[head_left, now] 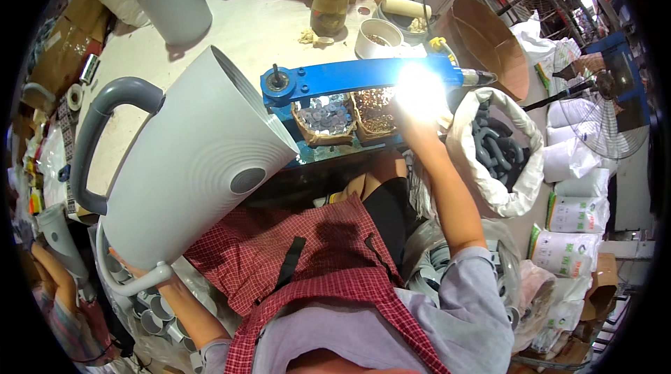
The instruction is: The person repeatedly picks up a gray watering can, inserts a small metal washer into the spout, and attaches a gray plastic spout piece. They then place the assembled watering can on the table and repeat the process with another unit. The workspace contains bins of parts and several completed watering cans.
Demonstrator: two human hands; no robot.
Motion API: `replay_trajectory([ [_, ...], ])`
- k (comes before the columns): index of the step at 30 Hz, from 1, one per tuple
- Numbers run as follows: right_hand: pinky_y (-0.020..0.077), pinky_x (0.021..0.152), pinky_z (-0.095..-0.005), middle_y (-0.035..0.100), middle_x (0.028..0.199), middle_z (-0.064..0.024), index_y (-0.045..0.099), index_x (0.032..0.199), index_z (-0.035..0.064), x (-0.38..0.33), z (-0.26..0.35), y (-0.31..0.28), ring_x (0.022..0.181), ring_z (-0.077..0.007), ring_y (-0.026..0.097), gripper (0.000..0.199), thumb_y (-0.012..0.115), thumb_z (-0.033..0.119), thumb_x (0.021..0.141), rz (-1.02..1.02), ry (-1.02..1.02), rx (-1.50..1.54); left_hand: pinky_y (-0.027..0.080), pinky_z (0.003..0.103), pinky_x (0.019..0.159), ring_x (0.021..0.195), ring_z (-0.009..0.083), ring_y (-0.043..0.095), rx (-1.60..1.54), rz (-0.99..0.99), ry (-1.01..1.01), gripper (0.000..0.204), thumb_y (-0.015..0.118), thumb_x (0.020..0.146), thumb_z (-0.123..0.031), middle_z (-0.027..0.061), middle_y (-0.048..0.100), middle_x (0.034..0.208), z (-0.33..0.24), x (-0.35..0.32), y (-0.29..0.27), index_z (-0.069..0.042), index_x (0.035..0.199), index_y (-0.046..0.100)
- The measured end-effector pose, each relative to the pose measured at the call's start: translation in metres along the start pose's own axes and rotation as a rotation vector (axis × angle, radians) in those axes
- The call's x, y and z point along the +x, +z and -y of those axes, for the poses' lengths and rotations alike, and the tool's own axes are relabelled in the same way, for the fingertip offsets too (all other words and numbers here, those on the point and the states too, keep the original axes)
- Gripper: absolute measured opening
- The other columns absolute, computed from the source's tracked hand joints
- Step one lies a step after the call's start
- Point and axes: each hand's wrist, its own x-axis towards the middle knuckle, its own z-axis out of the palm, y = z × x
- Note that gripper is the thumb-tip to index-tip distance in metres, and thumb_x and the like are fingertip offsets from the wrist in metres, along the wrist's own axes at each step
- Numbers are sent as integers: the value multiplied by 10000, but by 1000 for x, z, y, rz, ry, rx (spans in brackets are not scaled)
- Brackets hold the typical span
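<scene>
A large grey plastic jug [189,154] leans tilted in front of me on the left, its wide mouth toward the upper right. It has a thick dark grey handle [94,136], a thin light grey loop at its base and a dark oval patch on its side. My left hand [124,262] holds it from below at the base, with most of the fingers hidden behind it. My right hand [419,128] reaches to the right end of the blue metal arm [349,77], beside a box of copper-coloured small parts [375,110]. A strong lamp glare washes out its fingers.
A box of silvery small parts [325,117] sits under the blue arm. To the right stands a white sack [521,196] of dark grey handles. A lidded jar [332,3], a white mug [377,40] and another grey jug [171,7] stand farther back. A fan [604,87] is at right.
</scene>
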Motion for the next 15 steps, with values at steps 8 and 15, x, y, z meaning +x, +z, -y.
replay_trajectory([
  [8,508,652,-277,622,792,-79,659,881,5,21,70,-91,688,-173,639,134,710,27,759,18,-53,935,476,378,926,1092,241,562,68,-85,-98,513,312,1004,-426,122,548,1252,17,-6,-19,-28,1294,459],
  [15,494,563,-267,657,752,-81,661,839,13,117,140,-92,624,-164,636,120,726,101,790,46,-474,837,480,364,919,1089,239,556,-289,-112,-298,568,316,993,-490,116,544,1255,9,-11,-7,-32,1288,475],
])
